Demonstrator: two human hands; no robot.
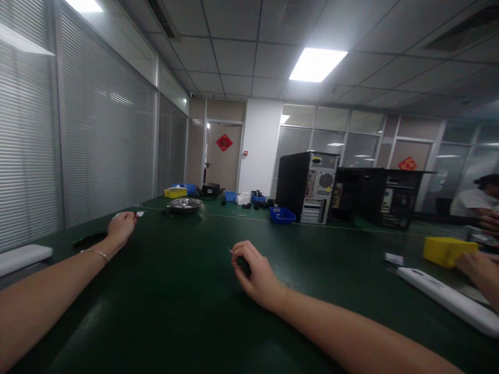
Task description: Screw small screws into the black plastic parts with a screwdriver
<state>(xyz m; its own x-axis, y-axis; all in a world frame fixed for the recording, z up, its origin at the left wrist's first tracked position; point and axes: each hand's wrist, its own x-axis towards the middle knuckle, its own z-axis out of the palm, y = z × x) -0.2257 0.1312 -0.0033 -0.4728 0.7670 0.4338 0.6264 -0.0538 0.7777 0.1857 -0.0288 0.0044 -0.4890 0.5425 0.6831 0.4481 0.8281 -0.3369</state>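
My left hand reaches out over the left side of the green table. Its fingers are pinched on a small white piece that pokes out past the fingertips; its kind is too small to tell. Below that wrist lies a long dark object, partly hidden by the arm. Near the middle of the table, my right hand is curled round a thin metal-tipped tool. Most of the tool is hidden in the fingers, with something dark showing at the palm.
A round metal dish stands at the back, near a yellow basket. Beyond my right hand are a blue bin and a black computer case. At right, a person's hand touches a yellow bin beside a long white bar.
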